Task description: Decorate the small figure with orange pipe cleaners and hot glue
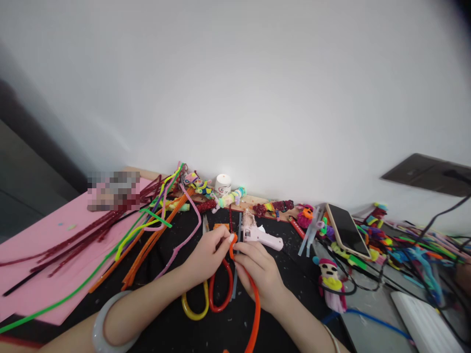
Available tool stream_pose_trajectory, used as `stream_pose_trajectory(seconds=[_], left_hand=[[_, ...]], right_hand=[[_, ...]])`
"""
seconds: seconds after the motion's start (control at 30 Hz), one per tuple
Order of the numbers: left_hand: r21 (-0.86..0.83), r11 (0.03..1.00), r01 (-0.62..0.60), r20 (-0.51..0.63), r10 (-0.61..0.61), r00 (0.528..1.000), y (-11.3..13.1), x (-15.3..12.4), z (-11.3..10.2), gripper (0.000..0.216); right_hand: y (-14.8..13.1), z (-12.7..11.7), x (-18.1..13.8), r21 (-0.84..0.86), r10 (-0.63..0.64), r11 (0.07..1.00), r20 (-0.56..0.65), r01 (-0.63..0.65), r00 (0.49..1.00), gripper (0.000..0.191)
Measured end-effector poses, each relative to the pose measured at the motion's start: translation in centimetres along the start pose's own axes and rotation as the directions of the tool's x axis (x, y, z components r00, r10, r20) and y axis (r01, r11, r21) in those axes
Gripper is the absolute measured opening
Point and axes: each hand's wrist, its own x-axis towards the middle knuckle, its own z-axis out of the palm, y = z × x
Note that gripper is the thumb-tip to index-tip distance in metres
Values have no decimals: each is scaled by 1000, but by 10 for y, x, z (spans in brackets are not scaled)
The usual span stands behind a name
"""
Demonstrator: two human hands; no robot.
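Note:
My left hand point(208, 255) and my right hand point(259, 270) meet over the black table cover, both pinching an orange pipe cleaner point(255, 314). Its top end is bent into a small curl between my fingertips, and the rest trails down toward me. Scissors with one yellow and one red handle point(208, 300) lie directly under my hands. A pink glue gun point(260, 236) rests just beyond my right hand. A pale bangle point(100, 324) sits on my left wrist.
Long pipe cleaners in red, green, orange and pink point(147, 230) spread over a pink sheet point(47, 255) at left. A white tape roll point(222, 185) and small pipe-cleaner figures line the wall. A phone point(348, 229), a doll figure point(331, 282), cables and a white keyboard point(423, 323) crowd the right.

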Motion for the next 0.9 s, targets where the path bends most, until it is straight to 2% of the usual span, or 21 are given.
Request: stream_pose_trajectory(seconds=[0.13, 0.27, 0.37, 0.47, 0.63, 0.9], left_hand=[[-76, 995, 65, -5, -66, 998, 2, 2, -3, 29], [-126, 985, 117, -30, -122, 992, 4, 5, -6, 33], [-145, 981, 129, -10, -132, 991, 4, 5, -6, 36], [-161, 978, 133, 23, -131, 991, 3, 5, -5, 36], [-181, 974, 133, 63, -123, 990, 4, 4, -4, 37], [-203, 966, 161, 104, -142, 984, 4, 1, -2, 37]], right_hand=[[3, 1, -2, -7, 23, 1000, -72, -23, 997, 25], [6, -2, 0, 35, 140, 990, -173, -136, 975, 18], [7, -4, 2, 108, 218, 973, -144, -204, 965, 13], [8, -3, 2, 152, 235, 963, -82, -221, 968, 10], [8, 3, -2, 135, 274, 952, 13, -273, 962, 11], [9, 6, -5, 113, 256, 960, 19, -257, 966, 12]])
